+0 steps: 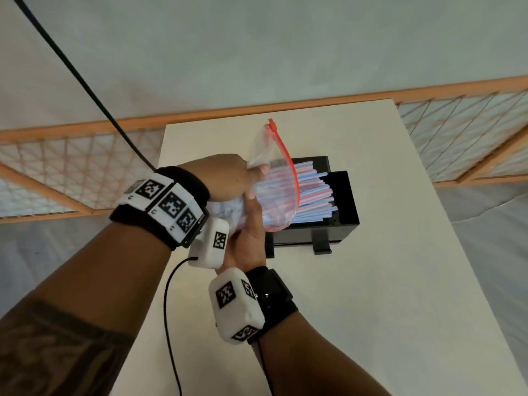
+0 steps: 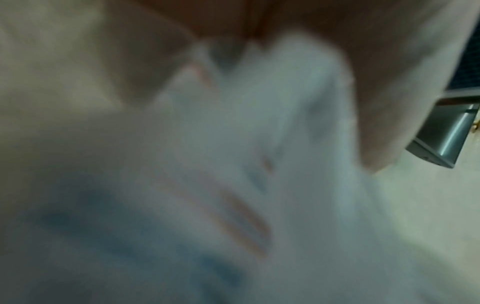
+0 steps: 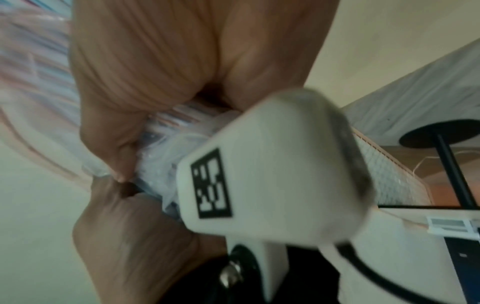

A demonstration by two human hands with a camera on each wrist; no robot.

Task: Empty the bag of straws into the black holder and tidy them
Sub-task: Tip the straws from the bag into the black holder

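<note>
Straws (image 1: 314,190), thin plastic ones striped red, blue and white, project in a sheaf from the mouth of a clear zip-top plastic bag with a red seal strip (image 1: 274,178), held at the centre of the head view directly over the black box-shaped holder (image 1: 347,201) on the pale rectangular table (image 1: 371,281). Their free ends already lie over or inside the holder's open top; how far they have settled cannot be confirmed. The left hand (image 1: 228,178) curls its fingers round the upper part of the bag, near the loose flap of the mouth. The right hand (image 1: 248,232) grips the gathered closed end from below, its thumb against the plastic. Judgement: the emptying step is in hand and roughly midway, since most of each straw's length remains within the bag. The next move appears to call for raising the closed end and drawing the bag back off the sheaf while the mouth stays above the holder, or straws may spill onto the table. The holder's interior is hidden by bag and straws. The left wrist view is blurred to pale plastic (image 2: 233,144) only; the right wrist view shows crumpled bag (image 3: 161,160) between palm and fingers, partly blocked by a white marker block.
</note>
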